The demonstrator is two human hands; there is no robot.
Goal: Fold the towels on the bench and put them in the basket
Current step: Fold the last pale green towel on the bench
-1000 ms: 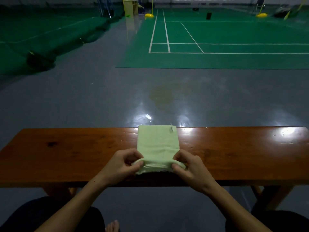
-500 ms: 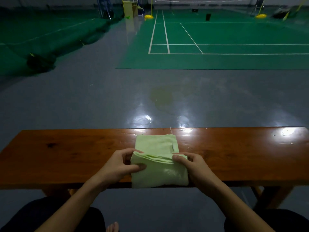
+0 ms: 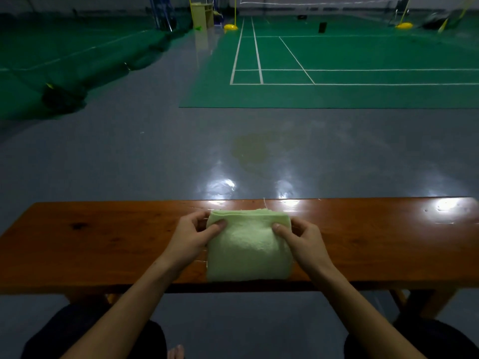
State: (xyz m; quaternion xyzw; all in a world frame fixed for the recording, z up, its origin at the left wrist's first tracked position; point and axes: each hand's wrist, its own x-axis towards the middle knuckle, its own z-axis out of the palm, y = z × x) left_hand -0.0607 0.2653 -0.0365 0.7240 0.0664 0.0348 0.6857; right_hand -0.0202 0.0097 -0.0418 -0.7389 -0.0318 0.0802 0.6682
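A pale green towel [image 3: 248, 250] lies folded into a thick square on the brown wooden bench [image 3: 103, 239], near the bench's middle. My left hand [image 3: 193, 235] pinches the towel's far left corner, thumb on top and fingers curled behind the folded edge. At the far right corner, my right hand [image 3: 302, 235] holds the towel the same way. The folded layers show along the towel's far edge. No basket is in view.
The bench runs across the whole view, with its legs [image 3: 404, 299] below at the right. Beyond it lies a shiny grey floor [image 3: 181, 151] and a green badminton court [image 3: 337, 73]. My knees [image 3: 77, 332] sit just under the bench's near edge.
Both hands carried the towel's near edge up and over to the far edge, folding the towel in half. The towel now lies shorter and thicker.
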